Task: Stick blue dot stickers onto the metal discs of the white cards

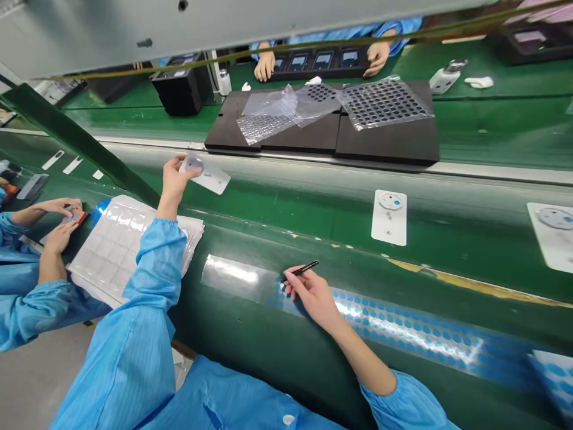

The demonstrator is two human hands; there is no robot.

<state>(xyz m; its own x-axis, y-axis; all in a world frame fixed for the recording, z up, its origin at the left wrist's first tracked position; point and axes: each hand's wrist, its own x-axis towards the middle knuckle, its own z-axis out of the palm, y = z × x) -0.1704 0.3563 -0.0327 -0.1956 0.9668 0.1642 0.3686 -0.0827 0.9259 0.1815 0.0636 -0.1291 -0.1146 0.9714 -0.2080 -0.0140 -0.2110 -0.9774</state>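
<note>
White plate: a flat white plate point(206, 173) with a round grey disc on it, at the far left of the green belt point(313, 209) — my left hand has it by its near-left corner.
My left hand point(173, 177): reached out across the belt, thumb and fingers clamped on that plate.
Tweezers: black tweezers point(301, 270), tips pointing right and away from me.
My right hand point(312, 292): fingers pinched shut on the tweezers, resting on the sticker strip.
Sticker strip: a shiny strip of blue dots point(394, 325) along the near edge of the bench.
Next plates: another white plate point(389, 218) mid-belt, one more point(553, 236) at the right edge.
Sheet stack: clear blister sheets point(111, 251) under my left forearm.
Beside me: a co-worker's hands point(58, 224) at the left, holding something small.
Across: black foam trays point(322, 128) — dotted films lie on them.
</note>
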